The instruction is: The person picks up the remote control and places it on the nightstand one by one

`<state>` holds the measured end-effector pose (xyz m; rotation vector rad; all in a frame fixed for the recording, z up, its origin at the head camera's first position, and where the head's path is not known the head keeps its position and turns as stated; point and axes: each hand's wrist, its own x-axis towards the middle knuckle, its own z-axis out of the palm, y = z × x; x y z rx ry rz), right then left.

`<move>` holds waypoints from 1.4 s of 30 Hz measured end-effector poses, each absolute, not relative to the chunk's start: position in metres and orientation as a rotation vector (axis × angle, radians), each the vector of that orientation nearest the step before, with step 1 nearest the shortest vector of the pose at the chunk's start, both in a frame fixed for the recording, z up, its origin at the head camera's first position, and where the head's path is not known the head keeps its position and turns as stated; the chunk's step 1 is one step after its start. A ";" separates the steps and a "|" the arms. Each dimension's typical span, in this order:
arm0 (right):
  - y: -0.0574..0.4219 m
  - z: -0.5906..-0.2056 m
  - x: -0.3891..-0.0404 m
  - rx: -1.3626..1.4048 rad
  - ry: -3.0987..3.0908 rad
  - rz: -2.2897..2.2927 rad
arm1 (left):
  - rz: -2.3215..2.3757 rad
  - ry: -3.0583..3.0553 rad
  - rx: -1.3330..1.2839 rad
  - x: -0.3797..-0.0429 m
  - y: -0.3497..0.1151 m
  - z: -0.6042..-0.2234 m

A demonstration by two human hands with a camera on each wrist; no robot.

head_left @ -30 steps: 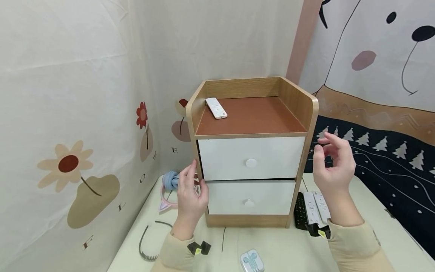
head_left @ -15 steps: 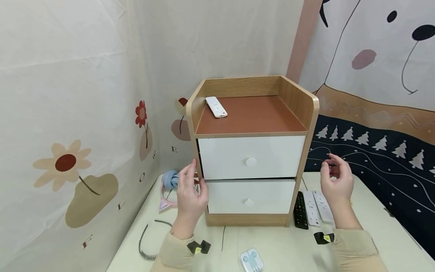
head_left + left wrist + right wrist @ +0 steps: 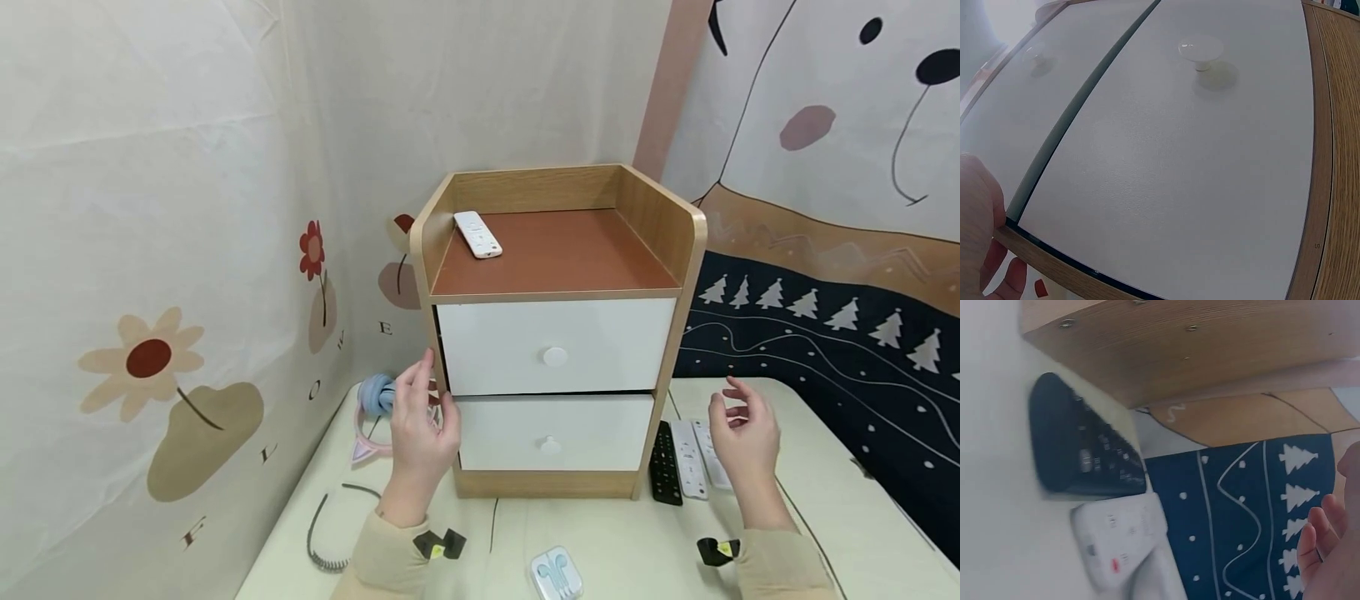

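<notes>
A small wooden cabinet (image 3: 543, 485) with a white upper drawer (image 3: 495, 346) and a white lower drawer (image 3: 498, 437) stands on the table. Each drawer has a round white knob. The upper drawer appears to stand slightly proud; a dark gap runs beneath it. My left hand (image 3: 420, 433) touches the cabinet's left front edge, its thumb in front and fingers along the side. In the left wrist view, part of that hand (image 3: 975, 225) shows at the lower left. My right hand (image 3: 750, 442) hovers beside the remotes at the right, fingers loosely bent, holding nothing.
A white remote (image 3: 477, 234) lies on the cabinet top. Right of the cabinet are a black remote (image 3: 664, 467) and white ones (image 3: 688, 462). Boxed earphones (image 3: 557, 573) lie in front. A coiled cord (image 3: 326, 563), cat-ear headband (image 3: 365, 452) and blue bundle (image 3: 377, 395) lie left.
My right hand has come down from beside the upper drawer to above the remotes at the right. The left hand stays at the cabinet's edge, and the drawers look unchanged.
</notes>
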<state>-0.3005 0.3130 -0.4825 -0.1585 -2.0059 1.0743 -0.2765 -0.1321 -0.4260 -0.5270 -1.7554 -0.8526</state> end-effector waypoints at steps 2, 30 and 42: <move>0.314 -0.489 -0.300 -0.177 -2.026 1.077 | -0.848 -1.756 -0.526 -0.277 -0.132 -0.426; 0.333 -0.546 -0.302 -0.471 -2.446 1.040 | -0.836 -1.799 -0.502 -0.275 -0.133 -0.426; 0.339 -0.551 -0.305 -0.537 -2.622 0.968 | -0.833 -1.794 -0.503 -0.275 -0.133 -0.427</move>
